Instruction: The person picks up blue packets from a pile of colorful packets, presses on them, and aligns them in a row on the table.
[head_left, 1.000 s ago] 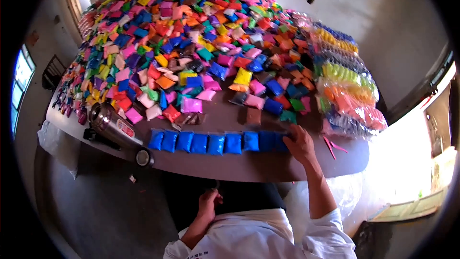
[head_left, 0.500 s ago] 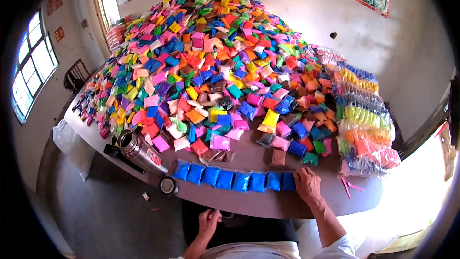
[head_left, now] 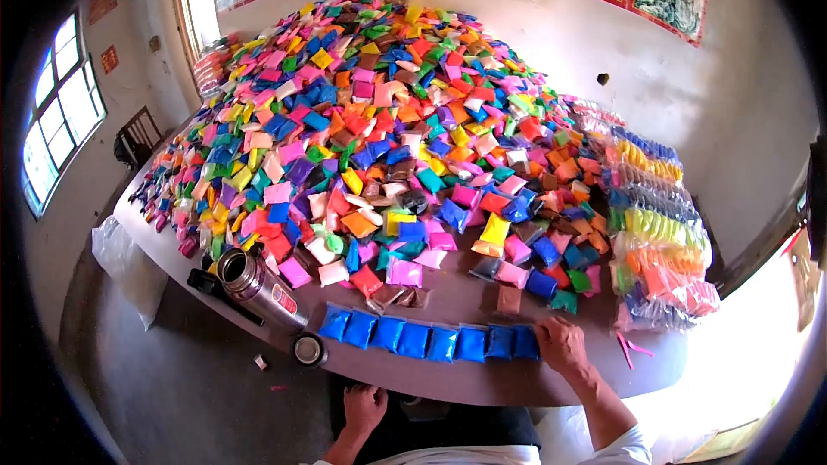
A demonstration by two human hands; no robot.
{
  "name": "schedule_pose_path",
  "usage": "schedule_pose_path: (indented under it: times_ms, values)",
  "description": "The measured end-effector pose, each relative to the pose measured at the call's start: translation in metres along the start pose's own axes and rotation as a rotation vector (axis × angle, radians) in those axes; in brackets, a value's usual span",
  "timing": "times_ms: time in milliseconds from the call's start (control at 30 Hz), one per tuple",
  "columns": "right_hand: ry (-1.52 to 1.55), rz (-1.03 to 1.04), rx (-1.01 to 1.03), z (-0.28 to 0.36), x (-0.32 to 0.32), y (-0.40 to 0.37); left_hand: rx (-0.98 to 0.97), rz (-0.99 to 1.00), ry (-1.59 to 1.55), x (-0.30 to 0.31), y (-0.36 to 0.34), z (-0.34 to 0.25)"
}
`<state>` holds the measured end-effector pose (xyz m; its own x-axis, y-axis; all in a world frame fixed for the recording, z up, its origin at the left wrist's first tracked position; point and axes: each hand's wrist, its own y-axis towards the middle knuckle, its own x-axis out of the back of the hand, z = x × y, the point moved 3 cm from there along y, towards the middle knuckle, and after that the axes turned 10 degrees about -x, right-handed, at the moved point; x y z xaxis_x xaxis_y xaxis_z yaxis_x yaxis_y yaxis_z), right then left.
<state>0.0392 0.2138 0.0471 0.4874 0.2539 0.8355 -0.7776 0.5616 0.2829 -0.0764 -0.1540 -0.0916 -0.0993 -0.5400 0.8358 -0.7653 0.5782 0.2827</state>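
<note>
A row of several blue packets [head_left: 413,339] lies side by side along the table's front edge. At the row's right end, my right hand [head_left: 562,344] rests with its fingers bent against the last blue packet [head_left: 526,342]; whether it grips the packet is hard to tell. My left hand [head_left: 365,406] is curled over my lap, below the table edge, and nothing shows in it. Behind the row, a brown packet [head_left: 509,299] lies flat near a large heap of coloured packets [head_left: 362,146].
An open steel flask [head_left: 263,288] stands at the left with its cap [head_left: 308,350] beside it. Bundled packets [head_left: 659,232] are stacked at the right, near pink scissors or tongs [head_left: 631,348]. A plastic bag [head_left: 129,263] hangs by the left table edge.
The view has shifted a little, so the table sits slightly lower in it. My left hand has moved slightly left and down. My right hand stays at the row's right end.
</note>
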Motion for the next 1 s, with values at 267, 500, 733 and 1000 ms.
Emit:
schedule_pose_path:
  times_ms: [267, 500, 733, 1000]
  values:
    - [0.118, 0.101, 0.123, 0.052, 0.006, 0.044, 0.017, -0.027, -0.093, 0.003, 0.001, 0.024]
    - [0.047, 0.155, 0.340, 0.079, -0.036, 0.092, -0.157, -0.105, 0.060, 0.013, 0.017, 0.053]
    - [0.080, 0.003, 0.447, 0.112, -0.083, 0.177, 0.115, 0.061, 0.107, 0.004, 0.035, 0.033]
    - [0.110, -0.166, 0.353, 0.154, -0.116, 0.352, -0.152, 0.392, 0.655, -0.078, -0.007, 0.089]
